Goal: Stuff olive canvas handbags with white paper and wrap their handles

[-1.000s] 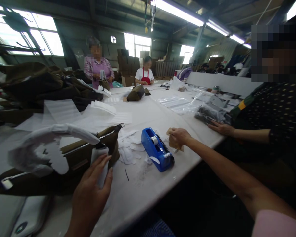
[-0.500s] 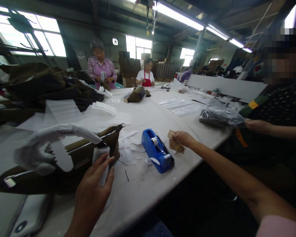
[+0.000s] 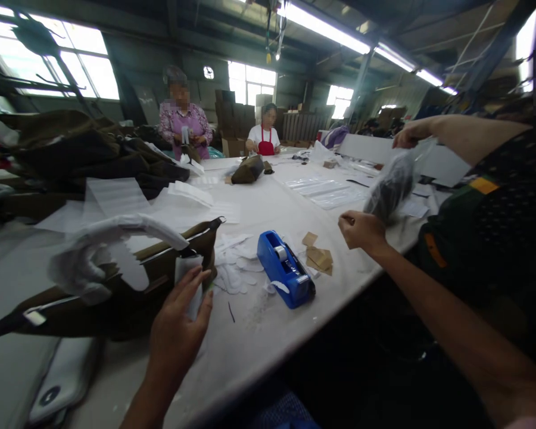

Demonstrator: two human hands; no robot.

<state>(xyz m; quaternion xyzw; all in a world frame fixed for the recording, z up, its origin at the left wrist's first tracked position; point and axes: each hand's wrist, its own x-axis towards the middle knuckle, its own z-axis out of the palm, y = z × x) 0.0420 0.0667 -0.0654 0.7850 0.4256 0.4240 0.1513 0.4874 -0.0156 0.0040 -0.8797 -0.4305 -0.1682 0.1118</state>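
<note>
A dark olive bag (image 3: 116, 316) with an open-looking zip line lies at the left, its curved handle (image 3: 129, 223) wrapped in white padding. My left hand (image 3: 178, 316) rests on the white wrap (image 3: 188, 265) at the handle's near base, fingers stretched along it and thumb apart. Over the table at the right, my right hand (image 3: 364, 231) is closed with its fingers curled; whatever they may hold is hidden. Between my hands stands a blue tape dispenser (image 3: 286, 271). Small brown card pieces (image 3: 320, 260) lie just right of it.
White scraps (image 3: 232, 274) lie left of the dispenser. A phone-like white object (image 3: 62, 378) is partly under the bag. At right, a co-worker's arm (image 3: 473, 134) lifts a plastic-wrapped dark item (image 3: 386, 185) close to my right hand. Dark bags (image 3: 80, 149) are piled behind.
My right hand has left the brown card pieces and moved right and up. My left hand and the bag's handle have shifted slightly right. The co-worker has raised the plastic-wrapped item upright.
</note>
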